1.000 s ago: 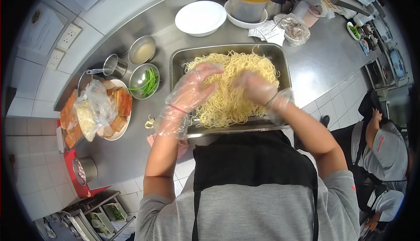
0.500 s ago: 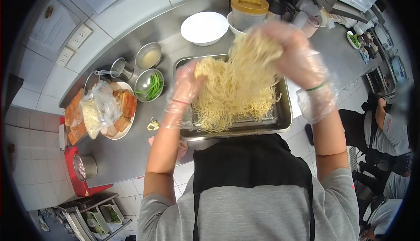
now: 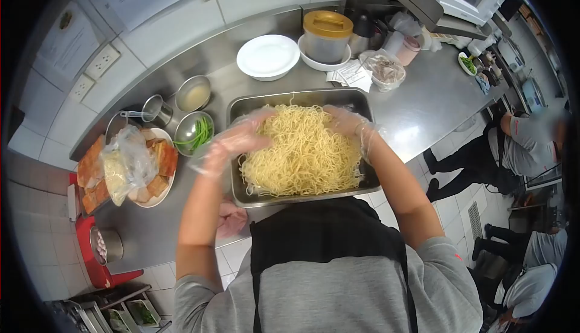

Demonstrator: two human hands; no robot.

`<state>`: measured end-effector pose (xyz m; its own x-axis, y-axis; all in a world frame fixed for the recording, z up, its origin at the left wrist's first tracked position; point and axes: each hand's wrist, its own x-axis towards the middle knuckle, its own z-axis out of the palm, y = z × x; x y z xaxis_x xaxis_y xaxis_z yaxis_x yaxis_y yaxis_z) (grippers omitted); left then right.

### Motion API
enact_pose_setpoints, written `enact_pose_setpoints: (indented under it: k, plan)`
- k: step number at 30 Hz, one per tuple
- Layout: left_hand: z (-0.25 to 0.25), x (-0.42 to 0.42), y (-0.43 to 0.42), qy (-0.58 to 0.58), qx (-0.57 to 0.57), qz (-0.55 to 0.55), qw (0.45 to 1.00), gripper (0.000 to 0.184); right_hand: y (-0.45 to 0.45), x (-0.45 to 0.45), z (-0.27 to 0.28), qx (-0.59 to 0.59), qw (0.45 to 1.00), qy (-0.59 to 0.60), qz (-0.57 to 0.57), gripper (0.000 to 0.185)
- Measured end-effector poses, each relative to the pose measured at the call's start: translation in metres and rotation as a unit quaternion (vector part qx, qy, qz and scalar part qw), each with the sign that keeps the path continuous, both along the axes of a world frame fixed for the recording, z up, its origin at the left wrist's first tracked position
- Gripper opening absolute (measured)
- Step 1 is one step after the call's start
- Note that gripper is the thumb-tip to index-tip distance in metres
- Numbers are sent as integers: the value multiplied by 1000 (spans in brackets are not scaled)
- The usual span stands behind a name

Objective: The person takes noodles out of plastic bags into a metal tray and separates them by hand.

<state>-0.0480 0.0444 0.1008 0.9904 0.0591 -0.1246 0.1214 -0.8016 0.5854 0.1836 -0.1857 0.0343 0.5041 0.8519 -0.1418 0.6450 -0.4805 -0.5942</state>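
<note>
A heap of yellow noodles [image 3: 302, 152] lies in a rectangular metal tray [image 3: 254, 199] on the steel counter. My left hand [image 3: 244, 137], in a clear plastic glove, rests against the heap's upper left side with its fingers apart. At the upper right side of the heap is my right hand [image 3: 349, 123], gloved too; its fingertips are partly hidden in the noodles, so its grip does not show.
White plates [image 3: 267, 56], a tub with a yellow lid [image 3: 327, 28] and papers [image 3: 351, 78] stand behind the tray. Left are bowls with green pods [image 3: 202, 132] and pale liquid [image 3: 196, 96], and bagged food [image 3: 127, 167]. Other people [image 3: 528, 143] are at the right.
My right hand has come down from above the tray, and the lifted noodles are back in the heap. My left hand has shifted slightly left and opened. The camera view has shifted.
</note>
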Motion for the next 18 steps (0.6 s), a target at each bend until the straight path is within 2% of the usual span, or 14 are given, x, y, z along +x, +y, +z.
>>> enact_pose_setpoints:
  k: [2,4,7,9,11,13,14,15,17,18]
  plan:
    - [-30,18,-1,-26,86,100,991,82,14,-6,-8,19,997,76,19,51]
    - [-26,28,-19,29,32,99,994,75,26,-7,11,16,981,187,44,51]
    - [-17,38,-28,69,-68,114,989,66,28,-24,85,84,987,128,-55,42]
    - [-6,39,-30,61,-158,117,979,62,20,-40,166,134,968,205,-59,33]
    - [14,34,-30,30,-263,106,959,62,7,-44,208,163,978,95,-87,27]
    - [46,27,-31,-65,-246,87,963,53,-3,-48,224,266,958,100,-37,24]
    - [71,20,-36,-104,-288,75,949,46,-6,-50,226,315,943,102,-9,23]
    - [97,13,-40,-143,-328,63,932,39,-7,-49,227,295,955,32,14,21]
    - [135,8,-39,-224,-215,20,950,30,-7,-45,230,254,959,-111,61,18]
    - [147,5,-37,-226,-226,16,947,30,-11,-47,240,275,957,-80,36,17]
